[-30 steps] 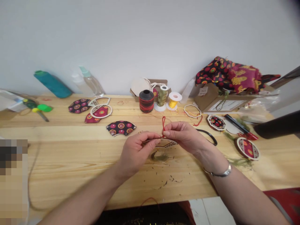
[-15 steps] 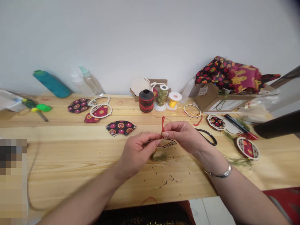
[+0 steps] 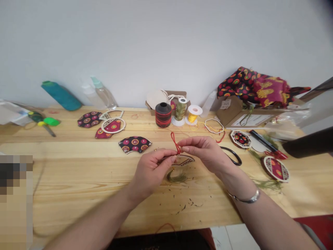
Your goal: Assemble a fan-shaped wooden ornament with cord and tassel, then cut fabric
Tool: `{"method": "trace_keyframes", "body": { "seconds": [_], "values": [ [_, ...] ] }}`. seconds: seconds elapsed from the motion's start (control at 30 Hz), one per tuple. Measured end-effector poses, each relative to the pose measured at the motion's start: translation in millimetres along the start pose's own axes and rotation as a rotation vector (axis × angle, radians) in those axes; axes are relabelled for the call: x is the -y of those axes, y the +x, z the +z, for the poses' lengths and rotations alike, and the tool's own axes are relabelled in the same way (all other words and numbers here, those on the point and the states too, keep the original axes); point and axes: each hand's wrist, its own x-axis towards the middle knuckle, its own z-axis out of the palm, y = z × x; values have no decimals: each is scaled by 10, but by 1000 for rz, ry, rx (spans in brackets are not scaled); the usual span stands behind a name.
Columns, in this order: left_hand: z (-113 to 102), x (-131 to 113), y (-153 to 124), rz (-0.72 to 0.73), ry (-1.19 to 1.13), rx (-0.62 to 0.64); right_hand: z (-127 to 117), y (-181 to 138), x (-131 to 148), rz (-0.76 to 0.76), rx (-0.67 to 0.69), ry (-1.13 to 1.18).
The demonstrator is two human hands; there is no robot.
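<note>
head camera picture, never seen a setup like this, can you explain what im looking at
There is no machine here, just a person's two bare hands. The camera is worn on the head, looking forward and down at a wooden table.

The left hand holds a lattice frame. The right hand has its thumb and finger at a red cord loop by the frame's upper edge; how firmly they grip is hard to see.

Farther back stand a red-and-black spool, a green spool and a yellow spool. A fan-shaped fabric piece lies nearer, and patterned cloth is heaped on a cardboard box.
</note>
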Motion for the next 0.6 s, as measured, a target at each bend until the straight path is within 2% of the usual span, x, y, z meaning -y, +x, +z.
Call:
{"method": "trace_keyframes", "body": {
  "seconds": [0.13, 0.27, 0.6],
  "values": [
    [-3, 0, 5, -21, -13, -25, -10, -10, 19, -41, -14, -190],
    [0, 10, 11, -4, -1, -31, -12, -23, 25, -144, -10, -317],
    [0, 43, 11, 45, 10, -41, -10, -49, 48, -161, 22, -341]
  ]
}}
